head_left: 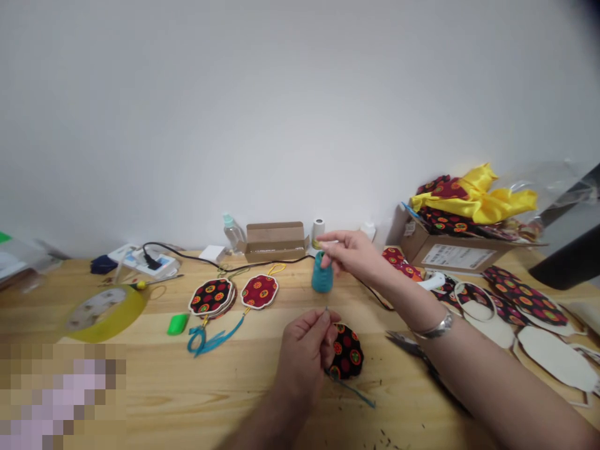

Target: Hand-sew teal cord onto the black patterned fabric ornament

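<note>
My left hand (pixel 307 350) is closed in a pinch, with a tiny bluish tip poking up above the thumb; what it belongs to is unclear. Against its right side lies a scalloped black fabric piece (pixel 347 353) with red and orange flowers, partly covered by the fingers. A teal cord (pixel 356 395) trails below that piece on the wood. Higher up, my right hand (pixel 351 253) has thumb and fingers drawn together beside the top of a teal thread spool (pixel 322 275). Whatever those fingers hold is too fine to make out.
Pliers-like cutters (pixel 407 344) lie under my right forearm. Finished ornaments (pixel 259 292) with teal tassels, a green object (pixel 177 324) and yellow tape (pixel 105 315) are left. Fabric-filled carton (pixel 450 250) and white cut shapes (pixel 555 356) are right; an open small box (pixel 275 242) stands behind.
</note>
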Demonstrator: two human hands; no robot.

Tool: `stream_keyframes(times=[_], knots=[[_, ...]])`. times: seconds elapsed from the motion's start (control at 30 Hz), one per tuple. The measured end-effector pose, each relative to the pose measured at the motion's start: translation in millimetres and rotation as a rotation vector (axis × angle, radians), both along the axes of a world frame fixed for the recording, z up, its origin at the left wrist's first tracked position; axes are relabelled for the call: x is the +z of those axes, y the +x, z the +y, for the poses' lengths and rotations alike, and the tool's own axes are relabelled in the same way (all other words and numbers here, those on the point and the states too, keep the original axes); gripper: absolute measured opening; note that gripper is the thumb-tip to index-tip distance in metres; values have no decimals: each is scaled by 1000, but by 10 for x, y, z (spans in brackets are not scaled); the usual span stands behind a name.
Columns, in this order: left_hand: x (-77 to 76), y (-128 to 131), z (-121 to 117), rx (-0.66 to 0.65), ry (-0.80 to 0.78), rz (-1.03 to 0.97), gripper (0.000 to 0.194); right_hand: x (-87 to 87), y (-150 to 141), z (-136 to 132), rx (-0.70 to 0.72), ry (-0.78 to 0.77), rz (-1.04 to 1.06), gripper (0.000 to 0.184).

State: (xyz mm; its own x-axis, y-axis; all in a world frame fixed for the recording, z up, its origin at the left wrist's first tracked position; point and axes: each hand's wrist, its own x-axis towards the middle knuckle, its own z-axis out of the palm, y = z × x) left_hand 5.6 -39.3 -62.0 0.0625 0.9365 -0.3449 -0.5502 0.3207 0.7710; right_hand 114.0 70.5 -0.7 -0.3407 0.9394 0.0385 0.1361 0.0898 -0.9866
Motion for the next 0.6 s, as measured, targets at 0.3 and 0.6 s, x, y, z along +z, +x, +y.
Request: stream_keyframes(times=[0.3, 0.6], knots=[[-9, 1, -12, 0, -26, -45, 23, 372, 138, 144, -101, 41, 171, 26], [-52, 18, -37, -126, -3, 55, 23, 992, 446, -200, -205, 458, 175, 25]])
